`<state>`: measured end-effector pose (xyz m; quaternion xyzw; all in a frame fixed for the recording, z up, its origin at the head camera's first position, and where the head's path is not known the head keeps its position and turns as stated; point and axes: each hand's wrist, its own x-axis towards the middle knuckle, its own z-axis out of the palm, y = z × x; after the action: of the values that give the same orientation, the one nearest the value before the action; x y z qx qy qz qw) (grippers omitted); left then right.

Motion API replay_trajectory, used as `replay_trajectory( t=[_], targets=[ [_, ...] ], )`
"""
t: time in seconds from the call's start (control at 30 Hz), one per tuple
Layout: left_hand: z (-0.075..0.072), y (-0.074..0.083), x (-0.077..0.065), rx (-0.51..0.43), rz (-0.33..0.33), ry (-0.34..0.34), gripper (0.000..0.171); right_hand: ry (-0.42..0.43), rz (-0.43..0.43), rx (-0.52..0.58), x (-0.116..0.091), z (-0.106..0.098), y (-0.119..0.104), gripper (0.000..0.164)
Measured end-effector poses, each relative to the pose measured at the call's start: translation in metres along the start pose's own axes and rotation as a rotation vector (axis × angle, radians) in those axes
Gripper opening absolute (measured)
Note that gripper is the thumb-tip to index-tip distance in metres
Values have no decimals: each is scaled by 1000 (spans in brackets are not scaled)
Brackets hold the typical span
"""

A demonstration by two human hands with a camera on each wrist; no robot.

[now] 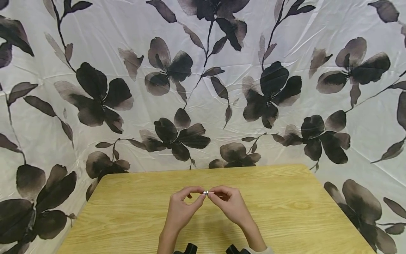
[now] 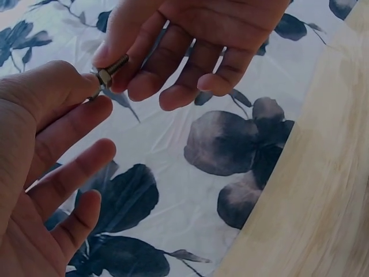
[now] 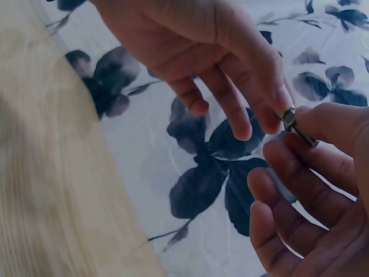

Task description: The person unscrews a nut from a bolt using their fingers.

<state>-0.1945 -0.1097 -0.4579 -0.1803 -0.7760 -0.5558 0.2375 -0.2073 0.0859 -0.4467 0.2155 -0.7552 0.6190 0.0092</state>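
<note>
A small metal bolt (image 2: 120,63) with a hex nut (image 2: 105,78) on its shank is held in the air between both hands, above the table. My left hand (image 1: 184,210) pinches the bolt's head end between thumb and forefinger, which partly hide the head. From the other side, my right hand (image 1: 231,206) pinches at the nut with thumb and forefinger. The bare end of the shank (image 3: 311,140) sticks out past the nut between the right fingers. The other fingers of both hands are spread and loosely bent, holding nothing.
Beneath the hands lies a light wood-grain table (image 1: 127,211) with rounded far corners. A white cloth (image 1: 222,134) with dark flower prints hangs behind it and along both sides. Two black objects (image 1: 190,248) show at the bottom edge of the head view, between the forearms.
</note>
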Motion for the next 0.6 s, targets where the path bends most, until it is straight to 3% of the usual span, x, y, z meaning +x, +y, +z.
replay_trajectory(
  t=[0.3, 0.6],
  targets=[
    [-2, 5, 1, 35, 4, -17, 14, -14, -69, 11, -1, -1, 1, 17],
    [-3, 7, 2, 48, 9, 13, 17, 5, -176, 65, 1, 1, 0, 15]
  ],
)
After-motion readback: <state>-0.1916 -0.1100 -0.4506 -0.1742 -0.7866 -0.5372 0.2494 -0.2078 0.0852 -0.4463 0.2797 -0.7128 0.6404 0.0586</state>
